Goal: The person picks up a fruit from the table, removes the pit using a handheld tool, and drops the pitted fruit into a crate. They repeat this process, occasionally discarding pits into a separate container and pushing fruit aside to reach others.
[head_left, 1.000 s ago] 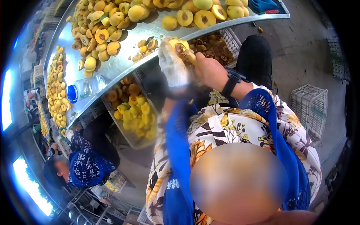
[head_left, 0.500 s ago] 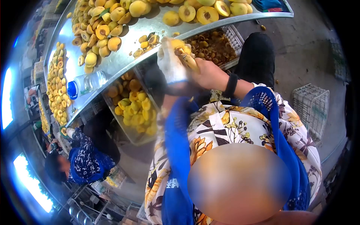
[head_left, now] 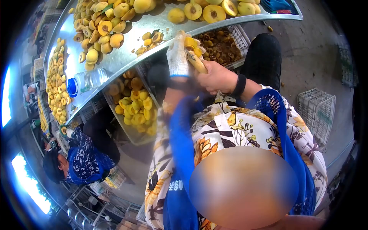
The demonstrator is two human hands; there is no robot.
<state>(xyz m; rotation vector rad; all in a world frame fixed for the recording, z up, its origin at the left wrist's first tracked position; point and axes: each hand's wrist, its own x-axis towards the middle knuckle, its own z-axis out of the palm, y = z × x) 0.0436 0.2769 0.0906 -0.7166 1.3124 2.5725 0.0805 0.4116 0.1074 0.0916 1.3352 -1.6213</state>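
My left hand (head_left: 177, 58), in a white knit glove, is closed around a yellow peach half (head_left: 190, 41) with its hollow turned up. My right hand (head_left: 219, 77) is bare and wrapped around a tool with a pale wooden handle (head_left: 198, 63). The tool's tip meets the fruit; its exact shape is hidden. Both hands are just off the near edge of the metal table (head_left: 134, 51). Beneath them is a white crate (head_left: 242, 44) holding brown pits and scraps. Left of my arm stands a tub of yellow peach pieces (head_left: 136, 111).
Peach halves (head_left: 105, 27) are heaped on the table, with large halves (head_left: 213, 13) along the far right. A blue-capped bottle (head_left: 90, 82) lies near the edge. Another person in blue (head_left: 90, 157) works at the left. A white crate (head_left: 316, 113) stands on the floor at right.
Both hands have shifted slightly, still together. The brown matter at the tool's tip has gone from view, and the fruit's yellow hollow now shows. The person at left has moved slightly.
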